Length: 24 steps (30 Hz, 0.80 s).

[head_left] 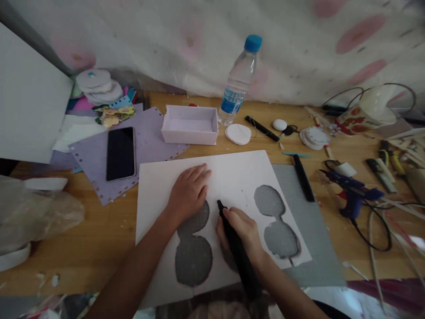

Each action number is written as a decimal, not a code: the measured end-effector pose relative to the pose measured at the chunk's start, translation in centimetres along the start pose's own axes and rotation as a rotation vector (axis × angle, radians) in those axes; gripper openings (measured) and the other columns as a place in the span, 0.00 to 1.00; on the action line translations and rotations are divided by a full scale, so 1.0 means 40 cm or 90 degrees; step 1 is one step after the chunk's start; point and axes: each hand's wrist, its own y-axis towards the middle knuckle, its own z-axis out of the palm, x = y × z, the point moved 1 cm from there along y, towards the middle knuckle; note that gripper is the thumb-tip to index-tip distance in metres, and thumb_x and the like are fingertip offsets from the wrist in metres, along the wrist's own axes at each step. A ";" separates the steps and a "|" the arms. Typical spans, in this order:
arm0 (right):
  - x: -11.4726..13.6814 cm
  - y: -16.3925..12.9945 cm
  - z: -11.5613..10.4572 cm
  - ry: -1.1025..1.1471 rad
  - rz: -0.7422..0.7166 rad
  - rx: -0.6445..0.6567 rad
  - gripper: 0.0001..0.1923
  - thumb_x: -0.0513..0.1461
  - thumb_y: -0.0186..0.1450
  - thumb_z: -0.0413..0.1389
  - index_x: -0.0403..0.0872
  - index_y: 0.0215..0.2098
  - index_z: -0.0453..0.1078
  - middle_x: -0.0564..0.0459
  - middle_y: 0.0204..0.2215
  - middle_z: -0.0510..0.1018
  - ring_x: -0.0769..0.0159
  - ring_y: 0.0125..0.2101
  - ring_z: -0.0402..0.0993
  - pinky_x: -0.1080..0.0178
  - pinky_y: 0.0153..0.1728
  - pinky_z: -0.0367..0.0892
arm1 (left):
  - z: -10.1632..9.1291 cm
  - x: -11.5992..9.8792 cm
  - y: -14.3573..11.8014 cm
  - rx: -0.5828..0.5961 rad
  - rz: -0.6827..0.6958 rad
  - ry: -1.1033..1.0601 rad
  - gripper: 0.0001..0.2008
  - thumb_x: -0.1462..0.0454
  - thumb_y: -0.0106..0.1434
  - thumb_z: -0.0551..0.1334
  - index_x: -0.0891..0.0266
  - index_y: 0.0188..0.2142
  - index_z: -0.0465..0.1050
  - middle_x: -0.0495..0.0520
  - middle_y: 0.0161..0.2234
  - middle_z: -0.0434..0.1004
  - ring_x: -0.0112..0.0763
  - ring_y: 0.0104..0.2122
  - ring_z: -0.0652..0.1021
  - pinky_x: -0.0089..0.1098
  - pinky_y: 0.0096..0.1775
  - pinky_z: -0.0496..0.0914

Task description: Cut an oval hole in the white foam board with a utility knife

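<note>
- Fingers of our right hand [241,228] wrap around a black, thick-bodied cutting tool [236,248], its tip touching a white foam sheet [232,170] just between two figure-eight holes.
- Fingers of our left hand [189,190] lie flat and spread, grasping nothing, pressing the sheet down just above the left figure-eight cutout [192,248].
- We judge the step goes best with the tool held steeply, the tip drawn slowly along the outline, and the pressing hand kept clear of the tip's path; part of the outline under our right hand is hidden, so we cannot tell how much of that shape is already cut.
- Beneath the sheet we see a grey cutting mat [312,248], which shows through the right figure-eight cutout [277,221]; a black marker-like stick [303,177] lies on the mat's upper edge.
- Around this, on the wooden table [99,239], we see a black smartphone [121,153] on a lilac punched-edge paper [151,137], a shallow white foam box [190,124], a clear plastic water bottle with a blue cap [239,82], and a blue hot-glue gun [353,195] with its black cord at the right.
- Behind the table hangs a pale curtain with pink spots [299,40].
</note>
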 end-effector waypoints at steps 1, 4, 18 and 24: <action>-0.006 -0.003 -0.009 0.012 -0.010 0.000 0.08 0.31 0.63 0.51 0.50 0.32 0.63 0.58 0.20 0.68 0.68 0.20 0.67 0.67 0.22 0.61 | -0.001 0.000 -0.001 0.002 0.003 0.003 0.22 0.65 0.67 0.52 0.63 0.60 0.66 0.58 0.64 0.62 0.40 0.62 0.65 0.45 0.63 0.59; -0.033 -0.018 -0.063 0.042 0.035 -0.048 0.06 0.34 0.62 0.56 0.51 0.36 0.64 0.59 0.21 0.73 0.68 0.19 0.70 0.67 0.21 0.64 | -0.001 0.001 -0.005 0.004 0.017 0.008 0.22 0.65 0.68 0.52 0.64 0.60 0.65 0.58 0.65 0.62 0.40 0.63 0.63 0.46 0.63 0.58; -0.204 0.051 -0.200 0.473 0.332 0.002 0.13 0.47 0.60 0.62 0.48 0.39 0.74 0.57 0.22 0.70 0.68 0.22 0.66 0.66 0.20 0.59 | 0.004 0.000 0.046 0.043 0.092 0.007 0.28 0.52 0.65 0.59 0.65 0.59 0.64 0.65 0.64 0.61 0.44 0.65 0.61 0.49 0.65 0.54; -0.194 0.148 -0.118 0.584 0.325 0.012 0.11 0.45 0.60 0.60 0.48 0.38 0.69 0.64 0.18 0.60 0.75 0.16 0.51 0.69 0.16 0.45 | 0.045 -0.046 0.026 0.009 0.032 0.040 0.47 0.40 0.52 0.65 0.67 0.62 0.58 0.69 0.66 0.56 0.50 0.67 0.55 0.53 0.66 0.46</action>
